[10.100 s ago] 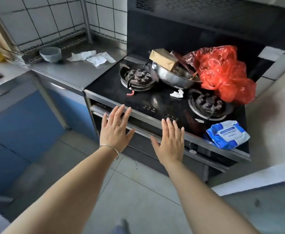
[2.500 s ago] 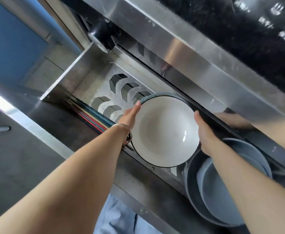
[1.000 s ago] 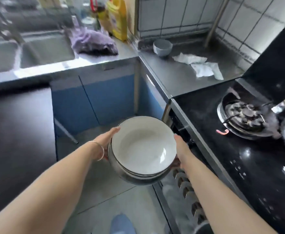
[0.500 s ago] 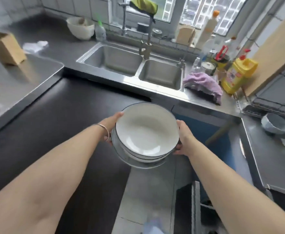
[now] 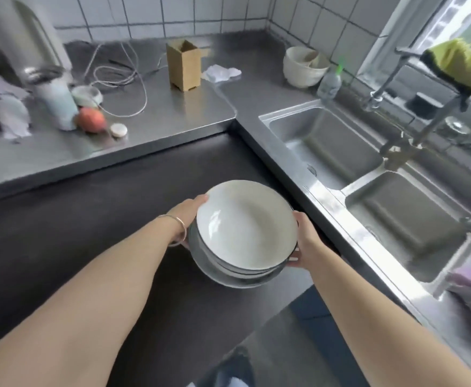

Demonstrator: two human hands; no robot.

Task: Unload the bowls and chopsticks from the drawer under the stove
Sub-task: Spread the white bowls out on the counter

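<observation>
Seen from the head camera, a person carries a stack of bowls (image 5: 245,233), white inside with dark rims, level and at mid-air between both hands. The left hand (image 5: 188,212) clasps the stack's left edge, thumb hooked over the top rim; the right hand (image 5: 302,241) clasps the opposite edge, fingers underneath. Directly below the hands lies a dark countertop (image 5: 95,219). A steel counter (image 5: 173,113) sits ahead and to the left of the hands, a double sink (image 5: 340,152) just to the right. Setting the stack down likely means lowering it straight or reaching forward-left; neither hand is clearly nearer.
</observation>
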